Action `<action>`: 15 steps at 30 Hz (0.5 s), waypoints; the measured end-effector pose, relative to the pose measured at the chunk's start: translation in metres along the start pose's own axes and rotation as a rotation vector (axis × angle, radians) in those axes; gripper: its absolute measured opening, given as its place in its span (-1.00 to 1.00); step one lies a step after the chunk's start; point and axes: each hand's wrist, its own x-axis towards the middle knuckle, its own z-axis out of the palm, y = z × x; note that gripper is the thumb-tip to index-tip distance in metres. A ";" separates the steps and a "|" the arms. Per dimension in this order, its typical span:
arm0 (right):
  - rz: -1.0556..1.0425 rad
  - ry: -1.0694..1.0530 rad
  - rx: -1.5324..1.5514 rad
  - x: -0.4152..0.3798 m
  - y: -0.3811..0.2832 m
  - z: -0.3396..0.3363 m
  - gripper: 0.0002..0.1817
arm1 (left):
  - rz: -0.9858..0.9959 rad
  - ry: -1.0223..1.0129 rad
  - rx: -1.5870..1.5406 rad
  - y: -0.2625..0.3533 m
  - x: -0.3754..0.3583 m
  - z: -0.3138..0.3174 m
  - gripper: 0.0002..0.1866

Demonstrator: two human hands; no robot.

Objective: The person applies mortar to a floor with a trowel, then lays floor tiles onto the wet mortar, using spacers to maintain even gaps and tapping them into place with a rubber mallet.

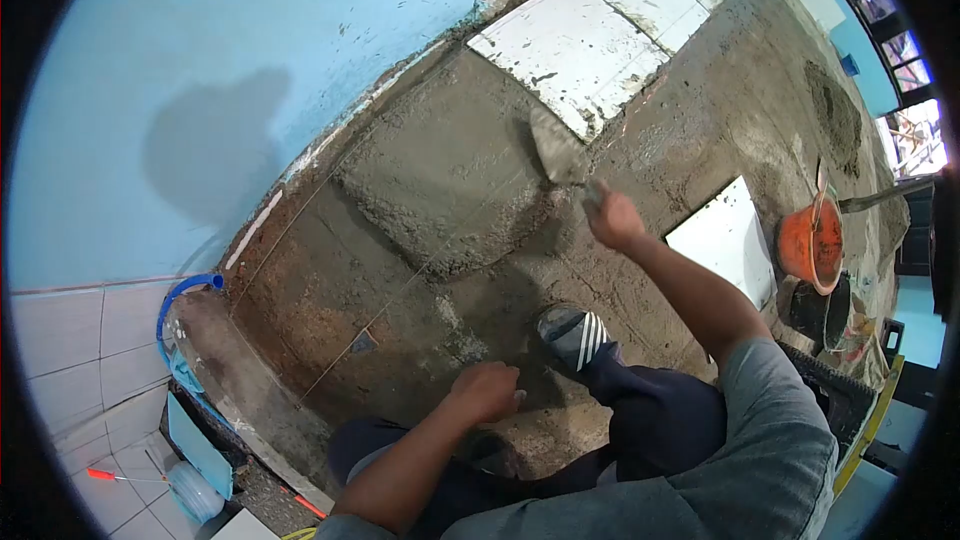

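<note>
My right hand [614, 219] is closed around the handle of a trowel [558, 148], whose blade lies at the right edge of a wet mortar bed [440, 165], close to the corner of the laid white tiles [580, 45]. My left hand [487, 392] hangs over the floor near my knee, its fingers curled; whether anything is in them is hidden. Strings [383, 310] run over the floor beside the mortar. A loose white tile [725, 245] lies to the right of my right forearm.
An orange bucket [812, 245] and a black bucket [822, 308] stand at the right. The blue wall [230, 90] borders the mortar on the left. A blue hose [185, 290] curls at the lower left. My shoe [575, 337] is on the floor below the trowel.
</note>
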 end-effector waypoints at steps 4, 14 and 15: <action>0.040 -0.111 -0.060 0.009 -0.002 0.010 -0.43 | 0.008 -0.051 0.001 -0.002 0.002 -0.002 -0.61; -0.371 -0.297 -0.011 0.002 -0.112 0.002 -0.57 | -0.029 -0.041 -0.031 0.003 -0.002 -0.003 -0.61; -0.379 -0.249 -0.017 0.033 -0.115 0.000 -0.57 | -0.028 -0.024 -0.039 -0.001 -0.004 0.000 -0.61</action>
